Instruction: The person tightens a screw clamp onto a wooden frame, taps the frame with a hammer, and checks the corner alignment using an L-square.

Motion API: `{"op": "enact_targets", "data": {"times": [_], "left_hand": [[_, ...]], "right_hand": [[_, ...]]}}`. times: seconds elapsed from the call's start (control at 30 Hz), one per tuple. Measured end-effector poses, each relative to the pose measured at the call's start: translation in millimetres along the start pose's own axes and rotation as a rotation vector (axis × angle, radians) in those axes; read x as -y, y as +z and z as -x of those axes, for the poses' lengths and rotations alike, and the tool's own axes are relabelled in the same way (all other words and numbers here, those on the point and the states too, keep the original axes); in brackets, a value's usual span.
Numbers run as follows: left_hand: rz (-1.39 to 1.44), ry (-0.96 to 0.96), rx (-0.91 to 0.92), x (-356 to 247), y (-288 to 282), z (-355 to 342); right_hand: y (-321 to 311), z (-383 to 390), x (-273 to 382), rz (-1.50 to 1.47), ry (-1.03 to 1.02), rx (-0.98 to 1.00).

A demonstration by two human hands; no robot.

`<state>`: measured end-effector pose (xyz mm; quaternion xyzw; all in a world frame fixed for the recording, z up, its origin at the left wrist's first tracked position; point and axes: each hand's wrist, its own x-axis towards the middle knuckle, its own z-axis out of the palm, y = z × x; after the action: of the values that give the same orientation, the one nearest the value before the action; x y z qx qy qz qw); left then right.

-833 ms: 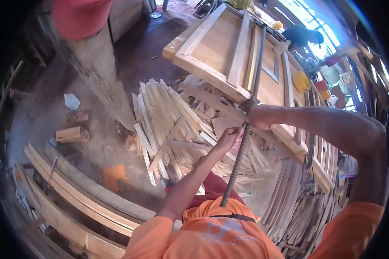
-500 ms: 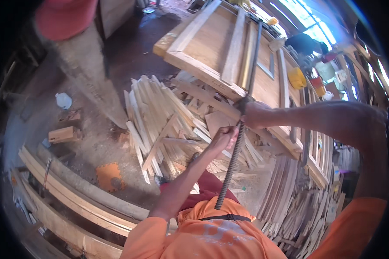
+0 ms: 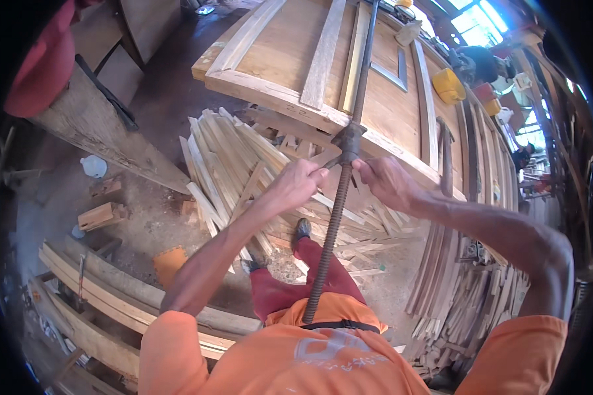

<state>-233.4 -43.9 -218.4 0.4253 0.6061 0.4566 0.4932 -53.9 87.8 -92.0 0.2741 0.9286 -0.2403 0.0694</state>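
Observation:
A long sash clamp with a threaded rod [image 3: 329,240] runs from my waist up over a wooden panel [image 3: 402,125]. Its dark metal collar nut [image 3: 348,143] presses close to the panel's near edge. My left hand [image 3: 298,184] is closed at the nut's left side, pinching a thin dark handle arm that shows between finger and nut. On the opposite side my right hand [image 3: 390,185] is closed by the nut, thumb and fingers at its handle; a dark prong pokes out below them. The fingers partly hide the handle.
Under the panel lies a heap of loose wood strips [image 3: 227,158]. Stacked battens [image 3: 435,280] are at the right, long beams [image 3: 132,296] at the lower left. A yellow container [image 3: 448,86] sits on the panel's far side. A person's red cap [image 3: 43,72] shows at the upper left.
My right hand has shifted from around the nut to its right side. My left hand has come up beside the nut's left side. The whole view has shifted too.

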Motion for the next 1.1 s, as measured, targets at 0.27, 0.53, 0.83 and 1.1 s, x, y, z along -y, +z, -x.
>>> {"op": "enact_targets", "data": {"times": [0.27,0.53,0.83,1.1], "left_hand": [[-0.453,-0.220,-0.159,-95,5,24],[-0.904,-0.172,-0.338,-140,46,28],[-0.881,-0.205,-0.126,-157,29,30],[0.612,-0.272,-0.175,-1,25,17]], "right_hand": [[60,6,-47,-0.633,0.077,-0.115],[116,-9,-66,-0.982,-0.216,-0.274],[149,-15,-72,-0.835,-0.316,-0.475],[52,9,-15,-0.690,-0.217,-0.764]]}}
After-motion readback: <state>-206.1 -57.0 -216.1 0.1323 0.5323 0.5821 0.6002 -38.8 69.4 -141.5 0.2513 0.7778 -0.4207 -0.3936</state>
